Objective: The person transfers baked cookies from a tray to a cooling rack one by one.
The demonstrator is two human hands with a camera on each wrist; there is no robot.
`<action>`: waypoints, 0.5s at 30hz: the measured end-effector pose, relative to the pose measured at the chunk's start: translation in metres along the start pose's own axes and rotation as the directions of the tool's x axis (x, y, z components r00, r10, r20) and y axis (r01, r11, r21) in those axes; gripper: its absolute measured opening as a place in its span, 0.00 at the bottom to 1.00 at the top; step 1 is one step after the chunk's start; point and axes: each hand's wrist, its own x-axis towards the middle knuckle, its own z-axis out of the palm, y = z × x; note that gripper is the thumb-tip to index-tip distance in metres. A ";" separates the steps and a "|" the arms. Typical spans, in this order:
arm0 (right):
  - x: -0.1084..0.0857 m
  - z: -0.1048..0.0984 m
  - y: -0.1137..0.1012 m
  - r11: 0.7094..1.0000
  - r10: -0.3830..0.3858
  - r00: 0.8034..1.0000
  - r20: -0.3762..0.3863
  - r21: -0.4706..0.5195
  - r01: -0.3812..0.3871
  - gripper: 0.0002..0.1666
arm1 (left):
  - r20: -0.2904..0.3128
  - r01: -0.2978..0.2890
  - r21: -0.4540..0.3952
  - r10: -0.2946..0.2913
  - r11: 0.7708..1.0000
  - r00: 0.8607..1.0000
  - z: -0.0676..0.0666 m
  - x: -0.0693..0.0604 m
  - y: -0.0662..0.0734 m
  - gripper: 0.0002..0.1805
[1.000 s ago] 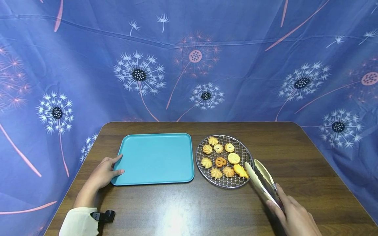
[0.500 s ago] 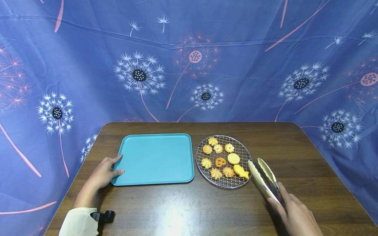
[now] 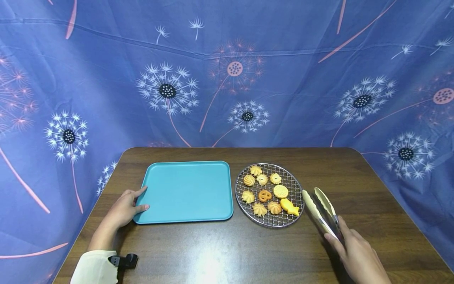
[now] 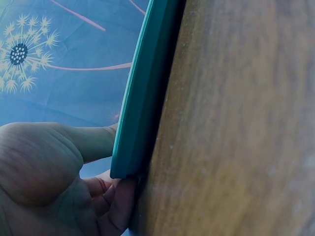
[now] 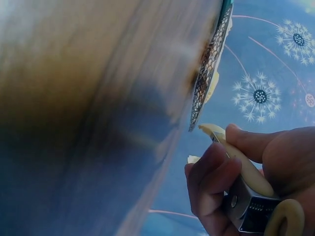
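Note:
My left hand (image 3: 122, 209) holds the left end of a blue rectangular tray (image 3: 188, 191), thumb on top. In the left wrist view, the curled fingers (image 4: 115, 209) reach under the edge of the tray (image 4: 140, 98). At the right, my right hand (image 3: 358, 250) grips metal tongs (image 3: 313, 207) with cream tips. Their tips stand apart with nothing between, just right of a round wire rack (image 3: 293, 184). Several cookies lie on the rack: a fish-shaped one (image 3: 289, 206), a pretzel-shaped one (image 3: 265, 195), a round one (image 3: 280, 191) and swirled ones.
Tray and rack sit side by side on a brown wooden table (image 3: 354, 177), the tray at the left. A blue cloth (image 3: 291, 79) printed with dandelions hangs behind the table. A black strap (image 3: 124, 260) is on the left wrist.
The tongs have drawn back to the right, from the fish-shaped cookie to just beyond the rack's edge. The left hand, tray and cookies have stayed put.

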 end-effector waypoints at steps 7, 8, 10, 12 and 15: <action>0.006 0.002 0.003 1.000 -0.025 0.999 -0.027 0.014 0.025 0.40 | 0.003 0.002 -0.003 -0.002 1.000 1.000 -0.001 0.000 0.001 0.41; 0.008 0.003 0.004 0.999 -0.026 0.999 -0.026 0.018 0.027 0.40 | 0.006 0.005 -0.005 -0.005 1.000 1.000 -0.002 0.000 0.001 0.41; 0.010 0.003 0.005 0.999 -0.029 0.999 -0.024 0.022 0.030 0.40 | 0.011 0.010 -0.006 -0.010 1.000 1.000 -0.002 -0.001 0.001 0.41; 0.012 0.003 0.006 0.999 -0.027 0.999 -0.018 0.023 0.028 0.40 | 0.012 0.010 -0.006 -0.010 1.000 1.000 -0.002 -0.001 0.001 0.41; 0.015 0.003 0.008 0.999 -0.041 0.999 -0.025 0.025 0.041 0.39 | 0.011 0.006 -0.003 -0.006 1.000 1.000 -0.002 -0.001 0.001 0.41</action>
